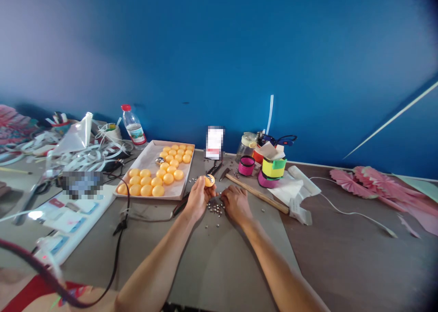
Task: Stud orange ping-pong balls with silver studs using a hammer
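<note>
My left hand [196, 199] is closed round a glossy orange ball [209, 180] with a silvery patch on its upper side. I cannot tell whether that patch is a metal piece or a glint. Beside it my right hand [237, 203] reaches down to the table with fingers bent together; whatever is at its fingertips is too small to name. Between the hands lies a pile of small shiny metal beads [215, 209]. To the left, a shallow white tray [183, 184] holds rows of similar orange balls [145, 189] and one silvery round piece [159, 160].
A hammer [260, 195] lies right of my hands. Behind it stand a lidded jar [247, 144], a pink tape roll [246, 165] and a yellow one [273, 168]. A bottle [133, 127], a power strip [65, 225] and cables crowd the left; pink pleated paper [369, 182] lies right.
</note>
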A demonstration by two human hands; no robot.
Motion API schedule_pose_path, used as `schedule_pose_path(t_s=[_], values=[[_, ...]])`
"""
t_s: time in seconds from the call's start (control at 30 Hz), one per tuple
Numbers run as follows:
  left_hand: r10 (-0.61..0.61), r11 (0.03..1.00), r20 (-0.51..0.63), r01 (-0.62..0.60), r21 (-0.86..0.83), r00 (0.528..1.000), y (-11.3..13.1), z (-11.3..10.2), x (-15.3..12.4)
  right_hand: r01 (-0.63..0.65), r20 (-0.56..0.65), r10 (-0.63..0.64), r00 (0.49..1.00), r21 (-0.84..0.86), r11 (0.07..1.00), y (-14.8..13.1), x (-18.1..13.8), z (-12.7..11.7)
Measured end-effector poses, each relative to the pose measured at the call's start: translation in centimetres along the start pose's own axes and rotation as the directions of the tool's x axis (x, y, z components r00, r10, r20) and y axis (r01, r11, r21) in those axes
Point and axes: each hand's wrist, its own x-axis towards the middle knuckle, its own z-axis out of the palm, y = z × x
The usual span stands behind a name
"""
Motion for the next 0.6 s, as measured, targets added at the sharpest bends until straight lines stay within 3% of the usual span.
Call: schedule_pose_path(t_s=[0.2,0.37,0.6], values=[[-0.008,1.0,-0.003,0.008,-0.026,1.0,-0.1,-0.5,0.3,0.064,-0.104,-0.05,0.993,0.134,0.989,0.3,-0.1,0.1],[-0.036,0.998,-0.02,0.035,-0.051,0.999,0.0,-0.5,0.3,0.055,-0.159,-0.001,0.987,0.338,0.939,0.9,0.0,0.8],[-0.037,0.998,-0.016,0.037,-0.046,0.999,-0.2,-0.5,0.4,0.086,-0.201,-0.005,0.98,0.396,0.914,0.8,0.0,0.8]])
